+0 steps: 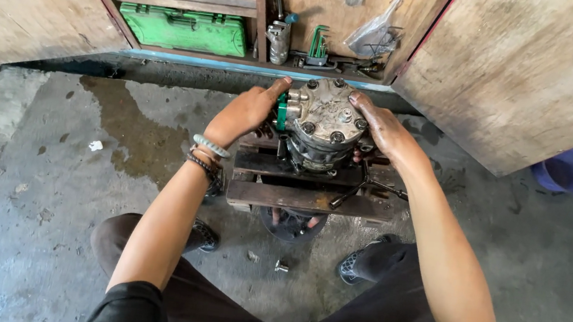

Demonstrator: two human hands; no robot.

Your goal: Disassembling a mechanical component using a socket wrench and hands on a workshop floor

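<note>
A: Two hands on one part. Left hand (247,110) and right hand (384,131) clasp opposite sides of the compressor body (324,125), fingers wrapped against its bolted end plate. Both are closed on the metal.

B: Location?

A: It sits on a low wooden stand (311,200), on the concrete floor (38,195), in front of an open wooden cupboard holding a green tool case (184,29).

B: Handling, by your judgement?

A: Cast metal, rigid, probably heavy for its size. Surface looks grimy and oily, so likely slippery. A grip on both flanks below the plate rim seems safest; the green fitting (281,111) on the left side looks like a poor place to pull.

B: Orientation?

A: Bolted end plate faces up toward the camera, tilted slightly away. Long axis runs roughly vertical, down through the cylindrical body into the stand.

B: Anything nearby?

A: One wrench (364,186) lies on the stand beside the right wrist.
</note>
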